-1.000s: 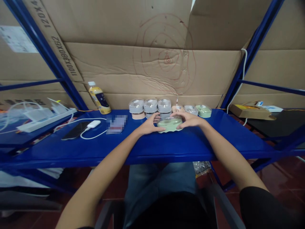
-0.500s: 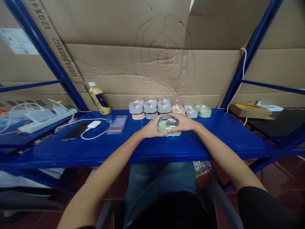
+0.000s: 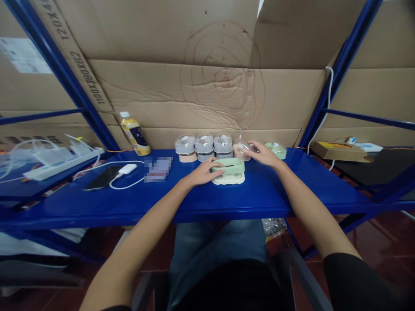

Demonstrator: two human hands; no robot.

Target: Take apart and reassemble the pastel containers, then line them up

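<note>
My left hand (image 3: 205,172) is closed on the left side of a light green box part (image 3: 236,166), which is tilted above a cream base (image 3: 228,178) near the front of the blue table. Farther right, my right hand (image 3: 261,153) grips a clear lid (image 3: 247,146), held by the pink box (image 3: 240,152) in the back row. Left of it stand three stacks of round-cornered boxes with clear lids (image 3: 204,143). A green lidded box (image 3: 276,150) sits to the right of my right hand.
A yellow bottle (image 3: 136,134) stands at the back left. A black phone (image 3: 103,178), a white charger (image 3: 129,169) with its cable, and a blurred item (image 3: 158,169) lie on the blue table (image 3: 155,201). An open carton (image 3: 339,152) is at the right.
The clear lid has come off the green box and moved back and right in my right hand. My left hand still holds the green part, now tilted, with the cream base showing.
</note>
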